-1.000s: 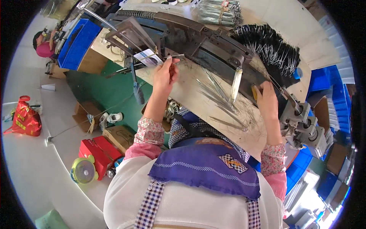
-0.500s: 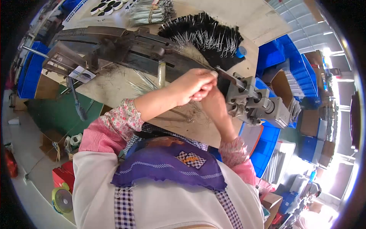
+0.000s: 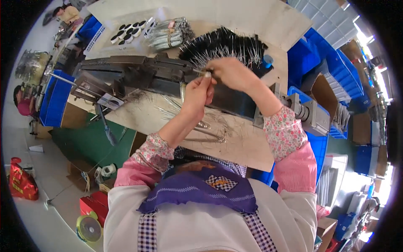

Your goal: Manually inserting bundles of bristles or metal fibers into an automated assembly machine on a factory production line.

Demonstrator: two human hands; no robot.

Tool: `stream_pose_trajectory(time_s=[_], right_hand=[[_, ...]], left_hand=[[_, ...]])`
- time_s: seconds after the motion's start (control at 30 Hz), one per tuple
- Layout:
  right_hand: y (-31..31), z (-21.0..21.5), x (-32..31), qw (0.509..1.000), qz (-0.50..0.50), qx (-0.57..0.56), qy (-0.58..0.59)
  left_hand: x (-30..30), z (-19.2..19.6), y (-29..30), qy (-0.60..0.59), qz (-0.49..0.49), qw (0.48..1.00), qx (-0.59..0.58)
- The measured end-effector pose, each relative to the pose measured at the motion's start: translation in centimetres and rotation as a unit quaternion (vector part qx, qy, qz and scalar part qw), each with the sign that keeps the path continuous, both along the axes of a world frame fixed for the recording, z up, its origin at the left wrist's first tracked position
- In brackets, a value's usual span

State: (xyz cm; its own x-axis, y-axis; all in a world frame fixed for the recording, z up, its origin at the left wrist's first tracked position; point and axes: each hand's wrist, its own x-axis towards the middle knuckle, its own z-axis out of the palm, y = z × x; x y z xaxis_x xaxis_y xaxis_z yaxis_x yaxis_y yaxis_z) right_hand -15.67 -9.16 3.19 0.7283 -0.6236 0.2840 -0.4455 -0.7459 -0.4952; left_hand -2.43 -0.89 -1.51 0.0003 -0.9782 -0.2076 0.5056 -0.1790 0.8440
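Observation:
My left hand (image 3: 199, 93) is closed in a pinch in front of the dark metal machine rail (image 3: 161, 69). Just right of it, my right hand (image 3: 231, 74) bends its fingers in so that both sets of fingertips meet. Whatever they pinch is too small and too covered to name. Behind my hands lies a heap of black-bristled brushes (image 3: 224, 45) with thin wire stems sticking up. A grey motor unit with a chuck (image 3: 308, 115) sits to the right of my right forearm.
A wire bundle (image 3: 170, 33) and a clear basket (image 3: 98, 49) of black-and-white rolls lie at the back. Loose wires (image 3: 168, 110) and bristle scraps lie on the wooden table (image 3: 247, 147). A blue cap (image 3: 268, 61) sits beside the brushes. Blue bins (image 3: 304, 59) stand at the right.
Both hands have moved left, away from the motor unit to the rail's end. My right forearm has swung up and out, and the whole view has shifted slightly.

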Motion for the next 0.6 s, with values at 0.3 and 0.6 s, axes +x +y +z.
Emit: stream_pose_trajectory(time_s=[0.3, 0.6], right_hand=[[0.4, 1.6, -0.5, 0.938, -0.060, 0.334, -0.072], [-0.9, 2.1, -0.7, 0.911, -0.036, 0.410, -0.029]], left_hand=[[0.6, -0.1, 0.3, 0.055, 0.035, 0.998, 0.008], [-0.6, 0.5, 0.0, 0.284, -0.093, 0.954, 0.018]])
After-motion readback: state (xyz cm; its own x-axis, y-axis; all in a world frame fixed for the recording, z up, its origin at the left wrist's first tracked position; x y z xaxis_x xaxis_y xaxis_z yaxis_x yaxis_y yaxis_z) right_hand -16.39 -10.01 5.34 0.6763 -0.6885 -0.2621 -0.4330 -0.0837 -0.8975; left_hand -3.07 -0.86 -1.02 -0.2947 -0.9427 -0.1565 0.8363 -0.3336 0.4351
